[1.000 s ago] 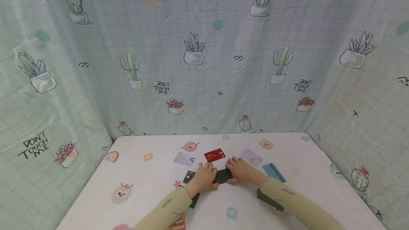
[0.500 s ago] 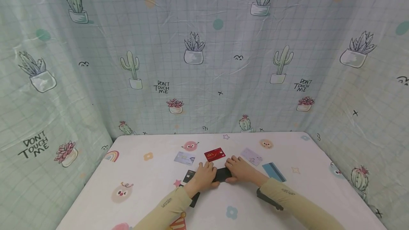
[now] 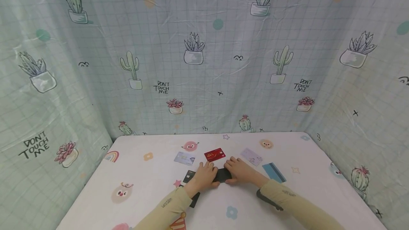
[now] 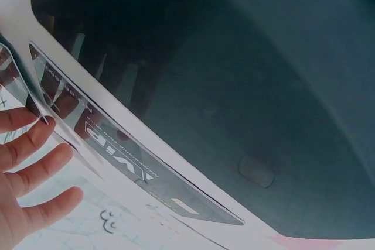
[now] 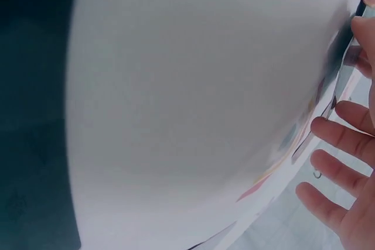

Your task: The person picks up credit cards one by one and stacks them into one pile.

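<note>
In the head view, a flat black card-like rectangle [image 3: 222, 175] lies between my two hands over the middle of the table. My left hand [image 3: 203, 176] grips its left end, fingers along the far side and thumb nearer me. The right hand [image 3: 240, 170] holds the other end the same way. Both ends are hidden by the hands, and I cannot tell whether it is one card or a holder. A black VIP card [image 3: 188, 176] lies beside the left wrist; its lettering shows in the left wrist view. Thin card edges [image 5: 336, 95] show by the right fingers.
A red VIP card [image 3: 214, 154], a pale blue card [image 3: 184, 158], a lilac card [image 3: 251, 156] and a blue striped card [image 3: 273, 172] lie around the hands. Dark flat things lie partly under the left wrist [image 3: 194, 200] and right forearm [image 3: 269, 200]. A patterned curtain [image 3: 204, 81] encloses the table.
The black rectangle has shifted slightly to the left between the hands, and the right fingers have moved a little with it. The cards around have stayed where they were.
</note>
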The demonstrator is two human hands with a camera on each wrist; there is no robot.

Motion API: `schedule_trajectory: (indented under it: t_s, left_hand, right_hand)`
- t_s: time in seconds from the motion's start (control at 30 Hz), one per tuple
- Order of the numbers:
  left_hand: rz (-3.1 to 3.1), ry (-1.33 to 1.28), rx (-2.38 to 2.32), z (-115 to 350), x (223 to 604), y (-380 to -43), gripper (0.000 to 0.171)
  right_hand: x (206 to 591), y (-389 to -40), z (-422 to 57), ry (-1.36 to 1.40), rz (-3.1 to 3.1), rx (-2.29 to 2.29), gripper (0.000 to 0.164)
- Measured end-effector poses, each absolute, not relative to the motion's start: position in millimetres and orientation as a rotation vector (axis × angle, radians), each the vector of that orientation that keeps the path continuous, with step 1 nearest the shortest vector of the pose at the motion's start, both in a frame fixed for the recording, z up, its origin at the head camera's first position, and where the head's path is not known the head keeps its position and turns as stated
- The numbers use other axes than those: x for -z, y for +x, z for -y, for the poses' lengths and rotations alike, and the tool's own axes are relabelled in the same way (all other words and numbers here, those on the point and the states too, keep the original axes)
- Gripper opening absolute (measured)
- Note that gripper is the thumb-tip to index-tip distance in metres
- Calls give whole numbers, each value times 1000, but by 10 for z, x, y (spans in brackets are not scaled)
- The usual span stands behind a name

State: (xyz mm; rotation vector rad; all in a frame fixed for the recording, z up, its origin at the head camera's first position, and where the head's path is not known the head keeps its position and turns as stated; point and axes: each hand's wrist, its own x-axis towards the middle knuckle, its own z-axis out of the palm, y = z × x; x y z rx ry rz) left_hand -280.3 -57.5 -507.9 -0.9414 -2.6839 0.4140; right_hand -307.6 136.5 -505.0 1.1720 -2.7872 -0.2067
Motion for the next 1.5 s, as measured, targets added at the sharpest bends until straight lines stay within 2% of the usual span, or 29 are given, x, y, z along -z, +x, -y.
schedule_trajectory:
  t_s: [0.23, 0.63, 1.5]
  left_hand:
    - [2680, -958, -380, 582, 5087, -2801, 50]
    - [2688, -985, -391, 592, 5066, -2796, 52]
    - [2606, -1096, -443, 683, 5068, -2796, 53]
  right_hand:
    - [5046, -3041, -1385, 1153, 2844, 159, 62]
    - [5016, -3006, -1402, 1162, 2819, 128, 57]
    - [4996, -2920, -1483, 1151, 2794, 63, 61]
